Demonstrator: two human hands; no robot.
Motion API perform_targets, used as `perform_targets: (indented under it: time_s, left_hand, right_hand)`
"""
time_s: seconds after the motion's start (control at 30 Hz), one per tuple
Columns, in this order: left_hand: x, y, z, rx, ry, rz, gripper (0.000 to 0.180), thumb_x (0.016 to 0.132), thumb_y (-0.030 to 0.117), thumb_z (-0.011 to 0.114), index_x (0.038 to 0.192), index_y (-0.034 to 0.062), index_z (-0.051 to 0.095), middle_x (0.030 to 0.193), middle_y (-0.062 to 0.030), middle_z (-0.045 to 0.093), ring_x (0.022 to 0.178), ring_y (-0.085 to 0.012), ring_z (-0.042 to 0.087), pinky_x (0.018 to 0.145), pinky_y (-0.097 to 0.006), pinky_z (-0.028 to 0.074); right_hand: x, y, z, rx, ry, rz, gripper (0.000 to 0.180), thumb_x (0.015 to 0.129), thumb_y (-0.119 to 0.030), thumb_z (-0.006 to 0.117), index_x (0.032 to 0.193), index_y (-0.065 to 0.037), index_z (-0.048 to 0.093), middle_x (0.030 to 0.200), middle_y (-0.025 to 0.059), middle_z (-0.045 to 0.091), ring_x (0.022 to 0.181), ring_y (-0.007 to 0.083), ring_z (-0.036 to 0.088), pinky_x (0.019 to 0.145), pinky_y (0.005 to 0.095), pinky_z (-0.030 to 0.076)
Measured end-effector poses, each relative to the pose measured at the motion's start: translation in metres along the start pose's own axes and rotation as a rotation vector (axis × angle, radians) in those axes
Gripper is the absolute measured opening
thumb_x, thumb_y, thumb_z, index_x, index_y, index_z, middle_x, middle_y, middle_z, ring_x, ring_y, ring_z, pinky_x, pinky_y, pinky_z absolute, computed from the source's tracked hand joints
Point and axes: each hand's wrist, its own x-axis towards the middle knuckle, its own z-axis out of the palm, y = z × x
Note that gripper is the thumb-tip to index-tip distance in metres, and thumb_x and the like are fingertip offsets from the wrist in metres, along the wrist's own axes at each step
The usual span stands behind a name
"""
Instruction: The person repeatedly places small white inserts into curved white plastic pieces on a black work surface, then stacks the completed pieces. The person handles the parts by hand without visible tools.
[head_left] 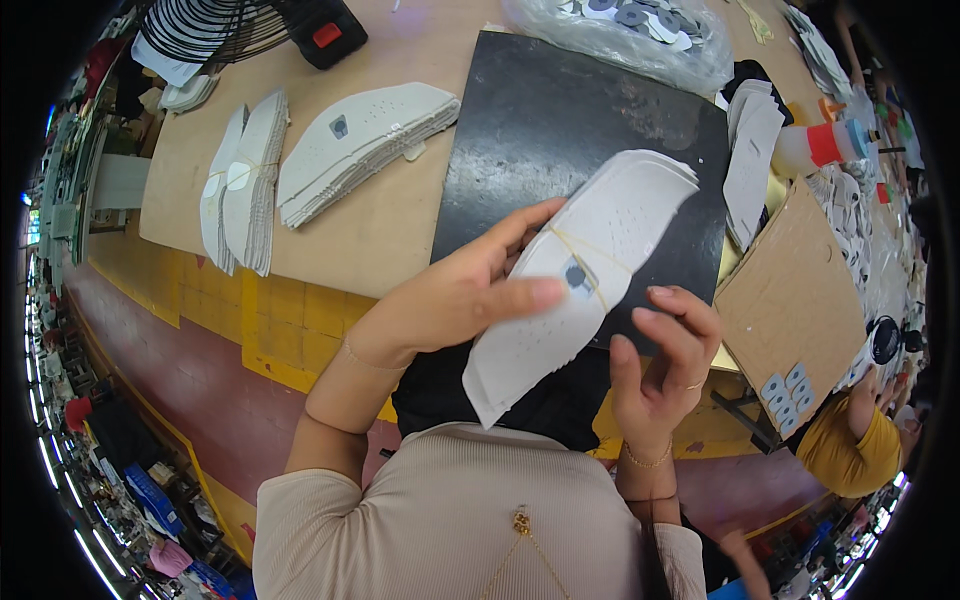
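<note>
A thick bundle of white curved cut pieces [625, 210], with a small grey patch on its top layer, is gripped in my left hand [455, 290]. The thumb lies across the top and the fingers go underneath, mostly hidden. Round the middle of the bundle runs a thin yellowish rubber band [590, 250]. My right hand [665, 365] is just off the bundle's right edge, fingers bent and apart, nothing in them. Below the bundle lies a black mat [560, 110]. To the left, a loose stack of similar white pieces [365, 140] rests on the table.
Two banded bundles [255, 185] lie at the table's left, near a black wire fan [215, 30]. A clear bag of grey and white pieces [640, 35] sits at the back. At right are more white pieces [750, 150], a brown board [795, 300] and a person in a yellow top [850, 450].
</note>
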Motion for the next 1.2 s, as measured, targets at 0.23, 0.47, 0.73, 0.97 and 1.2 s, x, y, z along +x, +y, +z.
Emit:
perform_targets:
  time_s: [0.23,0.47,0.73,0.97,1.2]
  left_hand:
    - [0.002,-0.013,-0.009,0.188,0.09,0.013,0.083,0.1,0.022,0.07,0.163,-0.0006,0.021,0.14,-0.013,0.048,0.123,-0.0203,0.054,0.107,-0.033,0.044]
    - [0.003,-0.025,0.004,0.235,0.092,0.036,0.076,0.094,0.012,0.075,0.158,0.0006,0.035,0.134,-0.0094,0.049,0.112,-0.0125,0.054,0.091,-0.025,0.051]
    - [0.006,-0.035,0.005,0.493,0.081,0.162,0.068,0.089,0.023,0.083,0.146,0.0028,0.053,0.124,-0.0114,0.054,0.101,-0.0165,0.057,0.083,-0.028,0.055]
    - [0.005,-0.022,-0.001,0.54,0.067,0.11,0.066,0.086,0.009,0.082,0.146,0.0029,0.057,0.118,-0.008,0.056,0.111,-0.0154,0.056,0.091,-0.026,0.052]
    - [0.003,-0.016,-0.001,0.678,0.062,0.173,0.059,0.088,0.007,0.077,0.144,0.002,0.059,0.116,-0.011,0.063,0.102,-0.0186,0.064,0.088,-0.029,0.055]
  right_hand:
    - [0.008,-0.004,-0.001,0.089,-0.228,0.182,0.062,0.089,-0.035,0.08,0.138,-0.003,0.058,0.124,0.0151,0.058,0.114,0.0321,0.056,0.098,0.0428,0.049]
    - [-0.019,0.006,0.003,0.196,-0.11,0.482,0.07,0.086,-0.019,0.084,0.143,-0.002,0.048,0.132,0.015,0.046,0.117,0.0259,0.054,0.098,0.0381,0.05]
    - [-0.017,0.007,-0.006,0.12,-0.136,0.462,0.079,0.078,-0.013,0.09,0.142,-0.006,0.045,0.14,0.0155,0.038,0.127,0.0288,0.048,0.103,0.0385,0.048]
    - [-0.014,0.003,0.014,-0.004,-0.199,0.35,0.102,0.073,-0.009,0.092,0.152,-0.01,0.028,0.148,0.0173,0.029,0.132,0.0313,0.044,0.105,0.0419,0.046]
    - [-0.012,0.001,0.001,0.266,-0.246,0.68,0.098,0.082,-0.003,0.078,0.16,-0.003,0.019,0.154,0.024,0.033,0.14,0.0358,0.042,0.112,0.0458,0.043]
